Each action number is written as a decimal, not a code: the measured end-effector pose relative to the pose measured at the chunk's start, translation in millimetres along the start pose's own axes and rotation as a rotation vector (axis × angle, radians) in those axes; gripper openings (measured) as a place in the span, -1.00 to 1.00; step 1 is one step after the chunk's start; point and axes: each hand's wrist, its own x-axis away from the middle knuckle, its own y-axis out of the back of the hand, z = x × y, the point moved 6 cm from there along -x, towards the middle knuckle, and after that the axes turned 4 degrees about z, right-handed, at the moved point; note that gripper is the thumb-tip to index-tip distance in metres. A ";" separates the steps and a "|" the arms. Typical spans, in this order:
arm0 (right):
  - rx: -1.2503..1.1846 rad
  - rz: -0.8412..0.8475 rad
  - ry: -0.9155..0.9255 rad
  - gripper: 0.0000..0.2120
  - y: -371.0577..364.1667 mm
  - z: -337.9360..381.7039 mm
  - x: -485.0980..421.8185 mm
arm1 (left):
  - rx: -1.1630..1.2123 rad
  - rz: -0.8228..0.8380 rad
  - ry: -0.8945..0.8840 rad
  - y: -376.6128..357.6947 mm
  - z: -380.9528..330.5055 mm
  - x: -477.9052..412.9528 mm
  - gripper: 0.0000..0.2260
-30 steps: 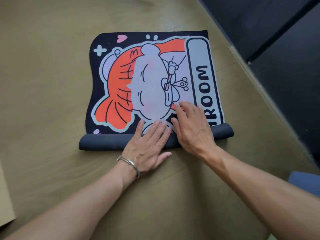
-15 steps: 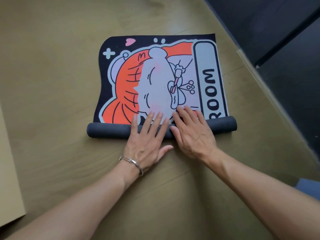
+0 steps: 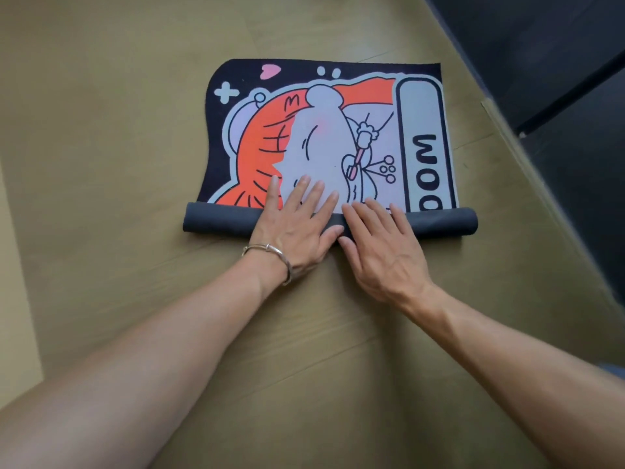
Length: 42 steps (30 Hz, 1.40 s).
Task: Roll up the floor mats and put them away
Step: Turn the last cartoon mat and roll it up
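Note:
A floor mat (image 3: 324,130) with an orange and pale cartoon print and black border lies on the wooden floor, partly rolled. Its rolled part (image 3: 216,223) is a dark grey tube along the near edge. My left hand (image 3: 297,225), with a silver bracelet on the wrist, lies flat over the roll, fingers straight and reaching onto the print. My right hand (image 3: 382,242) presses flat on the roll beside it, fingers straight. The two hands nearly touch at the roll's middle and hide that part of it.
The wooden floor (image 3: 118,164) spreads to the left and near side. A dark wall or cabinet (image 3: 558,79) with a pale floor strip (image 3: 507,137) runs along the right. A lighter sheet (image 3: 13,282) lies at the left edge.
Both hands have pushed the roll away from me, so the tube is thicker and less of the print shows; only part of the lettering is left visible.

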 end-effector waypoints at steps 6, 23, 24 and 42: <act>0.000 0.207 -0.014 -0.30 -2.2 -6.9 -26.5 | -0.038 -0.303 0.085 4.8 8.9 18.6 -0.46; -0.181 0.309 0.088 -0.45 11.2 -22.0 -47.1 | 0.035 -0.443 -0.031 4.9 17.8 -0.9 -0.74; -0.177 0.327 0.097 -0.46 11.0 -21.8 -43.4 | 0.016 -0.460 -0.037 5.5 15.4 1.6 -0.75; -0.118 0.337 0.025 -0.56 -3.7 -3.4 125.7 | 0.055 -0.412 -0.240 -26.0 -86.4 110.4 -0.70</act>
